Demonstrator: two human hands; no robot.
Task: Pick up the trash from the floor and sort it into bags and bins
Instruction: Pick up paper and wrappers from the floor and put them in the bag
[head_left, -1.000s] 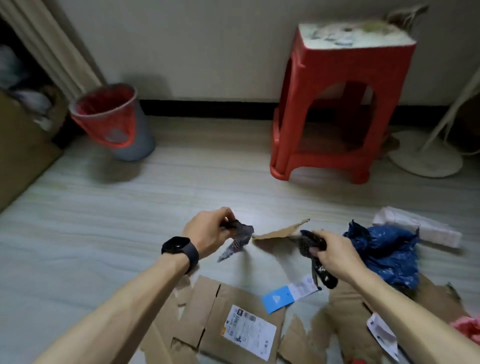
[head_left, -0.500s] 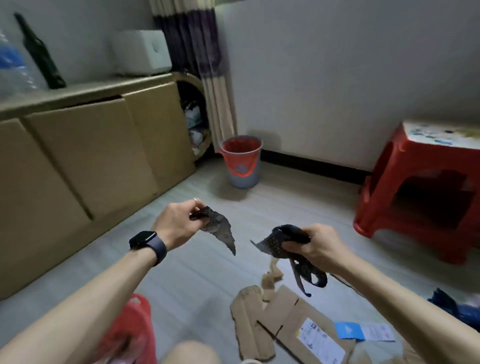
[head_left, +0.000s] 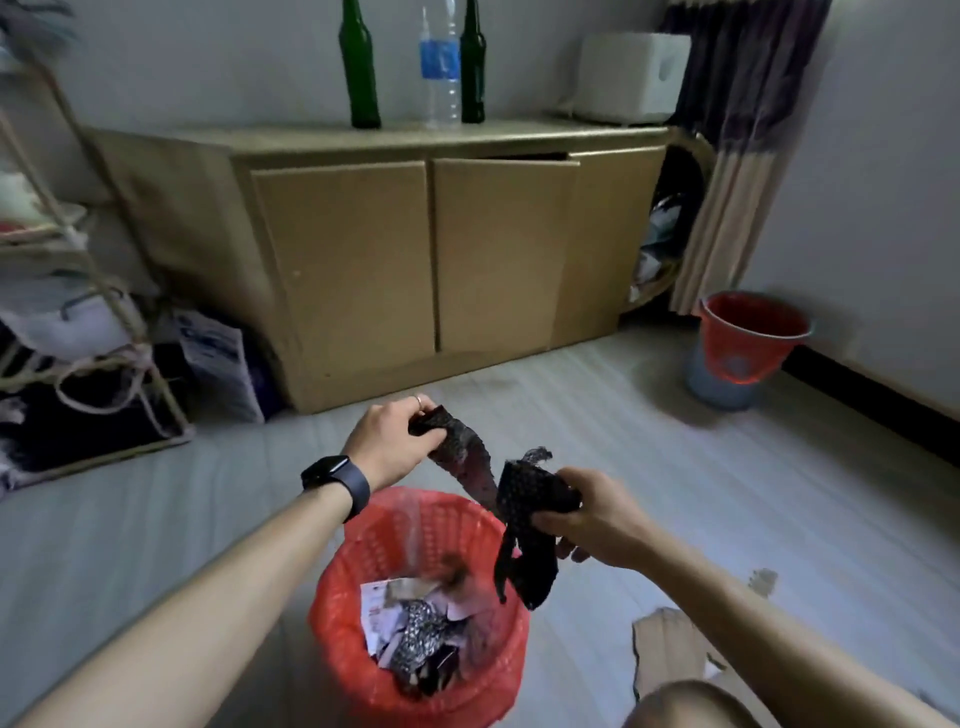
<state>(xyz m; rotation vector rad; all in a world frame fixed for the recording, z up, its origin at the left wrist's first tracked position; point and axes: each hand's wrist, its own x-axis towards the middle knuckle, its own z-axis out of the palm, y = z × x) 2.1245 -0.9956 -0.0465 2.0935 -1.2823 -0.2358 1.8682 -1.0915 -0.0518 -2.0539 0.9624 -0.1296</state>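
Nearby, cardboard scraps (head_left: 670, 654) beside red basket (head_left: 337, 649), cabinet (head_left: 353, 260) behind.

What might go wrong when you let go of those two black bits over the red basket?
1. The long scrap gripped by the right hand dangles across the right edge of the red basket, so it might catch on the rim or slide onto the floor.
2. The short scrap pinched by the left hand hangs by the far rim. It looks light and may flutter outside.
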